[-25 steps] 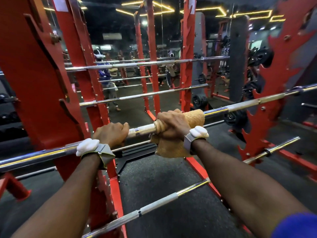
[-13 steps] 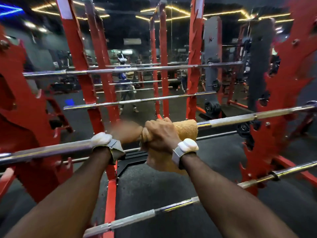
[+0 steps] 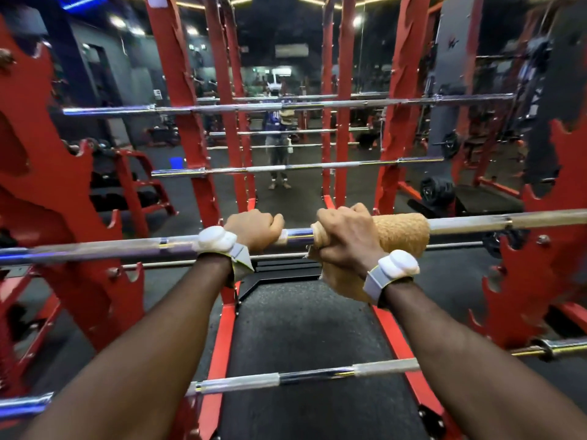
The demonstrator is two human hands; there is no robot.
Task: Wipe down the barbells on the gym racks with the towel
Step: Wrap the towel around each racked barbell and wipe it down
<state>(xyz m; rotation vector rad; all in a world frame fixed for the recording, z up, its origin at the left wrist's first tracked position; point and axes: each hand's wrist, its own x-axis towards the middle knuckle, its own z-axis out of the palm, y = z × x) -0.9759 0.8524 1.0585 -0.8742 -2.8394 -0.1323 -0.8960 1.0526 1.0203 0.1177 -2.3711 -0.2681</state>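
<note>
The towel [image 3: 403, 231] wraps the barbell [image 3: 476, 222] between two racks [image 3: 63, 223], the right hand [image 3: 346, 236] on it, the left hand [image 3: 254, 228] just left on the bar, a second bar [image 3: 317, 374] lower and nearer.

Left hand [image 3: 254, 228] grips bare barbell [image 3: 476, 224]. Right hand [image 3: 346, 238] grips tan towel [image 3: 401, 233] wrapped round same bar, just beside. Red rack [image 3: 47, 198] flanks both sides.

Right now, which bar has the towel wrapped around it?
The barbell that the left hand and right hand grip; only it wears the tan towel. Other bars are bare.
</note>
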